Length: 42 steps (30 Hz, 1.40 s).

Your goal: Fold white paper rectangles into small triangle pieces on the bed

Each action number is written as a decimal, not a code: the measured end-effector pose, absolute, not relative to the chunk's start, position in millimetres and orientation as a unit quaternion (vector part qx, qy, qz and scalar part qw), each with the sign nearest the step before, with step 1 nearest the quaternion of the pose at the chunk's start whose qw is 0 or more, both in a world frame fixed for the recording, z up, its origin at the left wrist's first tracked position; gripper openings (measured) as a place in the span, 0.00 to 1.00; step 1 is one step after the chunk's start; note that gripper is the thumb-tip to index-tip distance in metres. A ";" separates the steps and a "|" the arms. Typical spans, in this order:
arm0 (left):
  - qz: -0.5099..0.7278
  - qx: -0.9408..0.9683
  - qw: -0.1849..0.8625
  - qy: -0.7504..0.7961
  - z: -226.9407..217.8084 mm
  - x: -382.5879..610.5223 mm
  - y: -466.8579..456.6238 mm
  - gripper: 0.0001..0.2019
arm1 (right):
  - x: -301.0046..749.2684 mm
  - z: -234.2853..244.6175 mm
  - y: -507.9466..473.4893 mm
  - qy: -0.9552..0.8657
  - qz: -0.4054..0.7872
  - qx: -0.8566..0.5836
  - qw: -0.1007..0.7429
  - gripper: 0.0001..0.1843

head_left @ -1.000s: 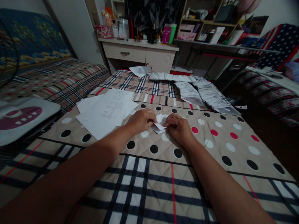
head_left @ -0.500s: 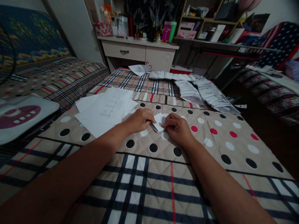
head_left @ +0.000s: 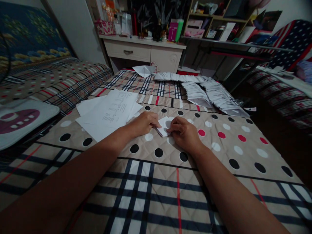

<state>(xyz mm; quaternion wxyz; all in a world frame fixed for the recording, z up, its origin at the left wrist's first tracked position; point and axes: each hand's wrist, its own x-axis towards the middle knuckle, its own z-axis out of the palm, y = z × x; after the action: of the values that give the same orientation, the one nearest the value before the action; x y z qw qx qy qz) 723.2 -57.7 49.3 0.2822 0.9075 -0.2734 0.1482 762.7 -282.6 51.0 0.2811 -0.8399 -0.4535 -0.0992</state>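
A small folded piece of white paper (head_left: 163, 126) lies on the quilted bedspread (head_left: 168, 195) between my hands. My left hand (head_left: 146, 123) pinches its left edge with thumb and fingers. On the other side, my right hand (head_left: 184, 132) is closed on its right edge, fingers curled. Left of my left hand, loose printed sheets (head_left: 109, 112) lie in an uneven pile, the top one bearing lines of text. Farther off to the right stand long rows of folded white papers (head_left: 219, 96), packed close together.
A shorter row of folded papers (head_left: 196, 94) and a single folded sheet (head_left: 144, 71) lie toward the far edge. Behind the bed is a white dresser (head_left: 126, 50) crowded with bottles and boxes. A white and purple appliance (head_left: 26, 122) sits at left.
The folded paper looks pressed flatter, and my right fingers reach slightly farther over it. Both hands stay in nearly the same place; the whole view has shifted slightly.
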 end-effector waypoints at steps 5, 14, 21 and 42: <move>0.137 0.913 0.275 -0.267 51.1 719.5 -59.5 0.17 | 755.8 59.3 -279.7 -0.435 -0.084 -0.859 0.256 0.14; 0.153 0.934 0.266 -0.181 55.6 710.9 -75.9 0.07 | 750.2 56.5 -268.3 -0.332 -0.083 -0.901 0.266 0.11; 0.160 0.952 0.253 -0.064 55.7 709.9 -80.8 0.16 | 750.6 54.1 -266.4 -0.237 -0.106 -0.936 0.239 0.23; 0.108 0.773 0.622 0.068 53.4 718.3 -80.2 0.12 | 755.3 53.5 -263.4 -0.157 -0.014 -0.741 0.652 0.18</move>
<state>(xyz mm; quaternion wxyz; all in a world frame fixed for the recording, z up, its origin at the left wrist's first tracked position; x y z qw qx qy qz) 718.3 -80.2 53.4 0.6220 0.7725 0.0677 0.1084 755.3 -263.4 53.5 0.6522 -0.7414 -0.1571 -0.0136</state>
